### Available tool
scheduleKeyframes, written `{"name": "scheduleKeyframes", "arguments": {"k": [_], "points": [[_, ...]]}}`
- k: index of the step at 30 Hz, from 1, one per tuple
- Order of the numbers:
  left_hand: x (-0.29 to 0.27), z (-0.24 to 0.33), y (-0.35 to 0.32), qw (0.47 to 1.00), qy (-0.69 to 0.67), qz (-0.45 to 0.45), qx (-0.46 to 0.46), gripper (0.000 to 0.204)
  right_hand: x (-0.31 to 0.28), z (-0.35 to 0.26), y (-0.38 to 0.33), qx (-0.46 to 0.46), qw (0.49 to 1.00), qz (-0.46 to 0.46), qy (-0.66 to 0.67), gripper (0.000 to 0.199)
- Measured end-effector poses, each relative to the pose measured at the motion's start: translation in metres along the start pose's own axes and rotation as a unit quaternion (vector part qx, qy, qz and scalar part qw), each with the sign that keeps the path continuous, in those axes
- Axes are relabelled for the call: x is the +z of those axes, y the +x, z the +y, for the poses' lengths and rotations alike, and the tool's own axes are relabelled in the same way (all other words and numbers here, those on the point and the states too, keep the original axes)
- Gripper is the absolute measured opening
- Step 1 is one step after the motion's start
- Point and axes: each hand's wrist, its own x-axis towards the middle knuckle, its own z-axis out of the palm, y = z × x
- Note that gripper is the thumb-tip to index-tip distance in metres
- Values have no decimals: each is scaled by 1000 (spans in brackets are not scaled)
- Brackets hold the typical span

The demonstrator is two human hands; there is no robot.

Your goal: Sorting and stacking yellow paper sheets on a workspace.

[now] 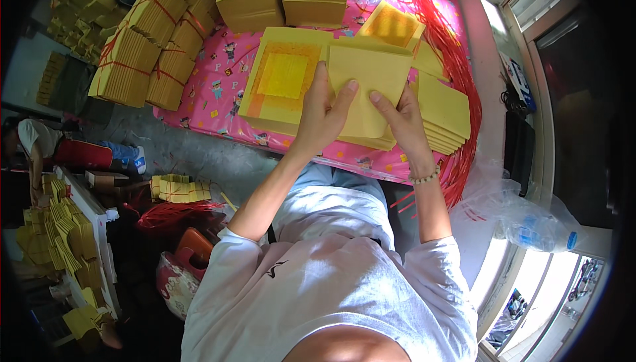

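Note:
Both my hands are at a folded yellow paper (pixel 368 74) above the near side of the table. Its plain side faces me. My left hand (pixel 323 111) grips the left edge, with the thumb lying on the front. At the lower right, my right hand (pixel 405 122) pinches the paper, its thumb on the front and its fingers mostly hidden behind. Just left of the paper lies a stack of yellow sheets (pixel 281 70) with an orange printed frame. Beside my right hand is a fanned pile of folded yellow papers (pixel 445 113).
Tall yellow paper stacks (pixel 249 1) stand at the back of the pink patterned tablecloth (pixel 213 90). Long red strands (pixel 457 64) hang down the right side. Bundles tied with red string (pixel 126 64) are heaped at left. A person (pixel 50 143) is farther left, near a white-edged table (pixel 99 249).

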Motion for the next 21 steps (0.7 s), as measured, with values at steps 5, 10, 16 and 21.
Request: {"name": "scheduleKeyframes", "arguments": {"k": [5, 10, 16, 21], "points": [[3, -6, -2, 999, -25, 7, 34, 24, -2, 0, -4, 22, 999, -11, 29, 38], [5, -5, -5, 999, -28, 8, 18, 24, 1, -2, -6, 24, 998, 26, 46, 32], [6, -4, -8, 999, -34, 9, 9, 25, 11, 1, -9, 6, 995, 95, 16, 27], [4, -3, -6, 998, -64, 3, -28, 27, 15, 2, -8, 15, 992, 125, 25, 27]]}}
